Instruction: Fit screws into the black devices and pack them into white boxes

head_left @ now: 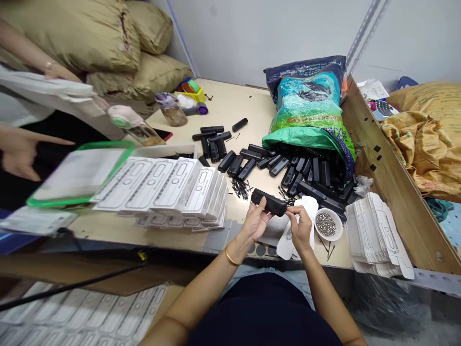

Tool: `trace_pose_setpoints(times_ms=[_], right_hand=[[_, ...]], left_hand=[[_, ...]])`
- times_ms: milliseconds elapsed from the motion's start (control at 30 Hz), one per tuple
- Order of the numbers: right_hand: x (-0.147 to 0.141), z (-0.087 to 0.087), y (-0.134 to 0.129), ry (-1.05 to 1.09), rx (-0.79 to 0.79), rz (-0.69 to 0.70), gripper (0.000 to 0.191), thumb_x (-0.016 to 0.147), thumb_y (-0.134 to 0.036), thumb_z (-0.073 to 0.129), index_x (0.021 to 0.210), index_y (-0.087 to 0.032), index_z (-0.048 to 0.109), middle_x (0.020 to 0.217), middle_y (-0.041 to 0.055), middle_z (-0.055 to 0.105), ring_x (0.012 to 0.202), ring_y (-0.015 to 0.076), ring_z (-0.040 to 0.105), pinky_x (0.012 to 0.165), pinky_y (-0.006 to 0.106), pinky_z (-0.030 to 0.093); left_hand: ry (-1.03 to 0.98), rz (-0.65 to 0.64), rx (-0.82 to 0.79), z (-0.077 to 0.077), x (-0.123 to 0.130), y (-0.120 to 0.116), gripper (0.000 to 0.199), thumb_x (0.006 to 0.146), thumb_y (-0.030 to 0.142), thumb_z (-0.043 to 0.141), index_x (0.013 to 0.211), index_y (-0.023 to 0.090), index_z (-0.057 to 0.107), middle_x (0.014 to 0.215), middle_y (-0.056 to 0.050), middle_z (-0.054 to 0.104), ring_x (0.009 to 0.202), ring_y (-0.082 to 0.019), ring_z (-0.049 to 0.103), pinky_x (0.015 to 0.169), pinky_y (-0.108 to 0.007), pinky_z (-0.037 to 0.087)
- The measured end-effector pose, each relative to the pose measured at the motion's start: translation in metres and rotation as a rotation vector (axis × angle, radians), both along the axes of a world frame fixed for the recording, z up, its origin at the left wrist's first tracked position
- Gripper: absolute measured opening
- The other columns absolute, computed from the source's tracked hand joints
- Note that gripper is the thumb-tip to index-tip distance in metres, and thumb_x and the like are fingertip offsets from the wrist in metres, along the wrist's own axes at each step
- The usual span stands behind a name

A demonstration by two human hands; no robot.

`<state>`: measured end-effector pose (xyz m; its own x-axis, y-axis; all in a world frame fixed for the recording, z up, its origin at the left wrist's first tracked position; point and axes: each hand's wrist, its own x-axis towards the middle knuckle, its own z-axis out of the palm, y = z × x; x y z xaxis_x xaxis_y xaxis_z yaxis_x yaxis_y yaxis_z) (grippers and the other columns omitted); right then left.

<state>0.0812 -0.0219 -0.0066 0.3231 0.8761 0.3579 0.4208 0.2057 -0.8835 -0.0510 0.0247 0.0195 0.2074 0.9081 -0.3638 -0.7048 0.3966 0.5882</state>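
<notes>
A black oblong case [271,203] is held in my left hand [256,222], thumb on top and fingers beneath. My right hand [301,227] pinches at the right end of the case; whatever is between its fingertips is too small to make out. Below and beside my right hand lie white cards [286,244]. To its right stands a white bowl [328,225] of small metal parts. Just beyond my hands, thin black pieces [240,188] are scattered on the table [230,211], with many black cases [247,169] behind them.
An open colourful sack [306,103] spills black cases at the back. White card stacks stand left [187,190] and right [376,235]. A wooden board [399,178] edges the right side. At the left, another person's hands [21,151] are near a green-rimmed tray [81,175].
</notes>
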Motion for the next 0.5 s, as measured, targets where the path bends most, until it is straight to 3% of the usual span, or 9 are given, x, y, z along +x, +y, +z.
trace_pose_setpoints(times_ms=[100, 167, 233, 333, 400, 500], right_hand=[[0.006, 0.000, -0.006, 0.020, -0.095, 0.011, 0.019, 0.082, -0.032, 0.060, 0.097, -0.020, 0.057, 0.090, 0.0044, 0.064, 0.080, 0.0174, 0.059, 0.076, 0.033, 0.048], [0.020, -0.001, -0.010, -0.004, -0.129, -0.002, 0.021, 0.082, -0.034, 0.059, 0.098, -0.020, 0.058, 0.090, 0.0047, 0.064, 0.079, 0.0179, 0.058, 0.077, 0.033, 0.047], [0.039, -0.004, -0.014, -0.037, -0.133, -0.093, 0.020, 0.083, -0.036, 0.058, 0.093, -0.019, 0.059, 0.088, 0.0054, 0.064, 0.079, 0.0190, 0.058, 0.078, 0.035, 0.045], [0.067, -0.011, -0.017, -0.147, -0.148, -0.234, 0.021, 0.084, -0.038, 0.054, 0.091, -0.019, 0.060, 0.087, 0.0066, 0.064, 0.078, 0.0198, 0.057, 0.077, 0.036, 0.044], [0.081, -0.015, -0.015, -0.297, -0.218, -0.157, 0.019, 0.085, -0.035, 0.052, 0.093, -0.019, 0.060, 0.089, 0.0076, 0.064, 0.081, 0.0214, 0.057, 0.079, 0.037, 0.044], [0.094, -0.020, -0.003, -0.562, -0.401, 0.036, 0.026, 0.078, -0.026, 0.062, 0.102, -0.020, 0.059, 0.104, 0.0106, 0.062, 0.097, 0.0267, 0.054, 0.086, 0.039, 0.040]], left_hand=[[-0.012, -0.020, 0.012, 0.012, -0.006, 0.002, 0.030, 0.078, 0.025, 0.069, 0.101, 0.019, 0.051, 0.103, -0.009, 0.065, 0.100, -0.025, 0.063, 0.093, -0.047, 0.046], [0.005, 0.002, 0.100, 0.018, -0.015, 0.000, 0.032, 0.077, 0.027, 0.069, 0.103, 0.021, 0.051, 0.106, -0.008, 0.065, 0.103, -0.027, 0.062, 0.094, -0.049, 0.045], [0.086, 0.013, 0.237, 0.013, -0.023, -0.004, 0.033, 0.075, 0.026, 0.070, 0.103, 0.024, 0.054, 0.109, -0.007, 0.064, 0.107, -0.028, 0.060, 0.096, -0.048, 0.044], [0.402, -0.092, 0.360, -0.014, -0.026, -0.007, 0.035, 0.063, 0.015, 0.077, 0.093, 0.025, 0.062, 0.097, -0.006, 0.067, 0.104, -0.028, 0.060, 0.099, -0.043, 0.041], [0.580, -0.157, 0.346, -0.036, -0.021, 0.002, 0.035, 0.058, 0.013, 0.078, 0.087, 0.023, 0.064, 0.084, -0.006, 0.067, 0.094, -0.028, 0.063, 0.097, -0.043, 0.042], [0.740, -0.129, 0.318, -0.058, -0.011, 0.031, 0.039, 0.062, 0.021, 0.077, 0.097, 0.022, 0.061, 0.088, -0.006, 0.067, 0.091, -0.028, 0.063, 0.092, -0.043, 0.044]])
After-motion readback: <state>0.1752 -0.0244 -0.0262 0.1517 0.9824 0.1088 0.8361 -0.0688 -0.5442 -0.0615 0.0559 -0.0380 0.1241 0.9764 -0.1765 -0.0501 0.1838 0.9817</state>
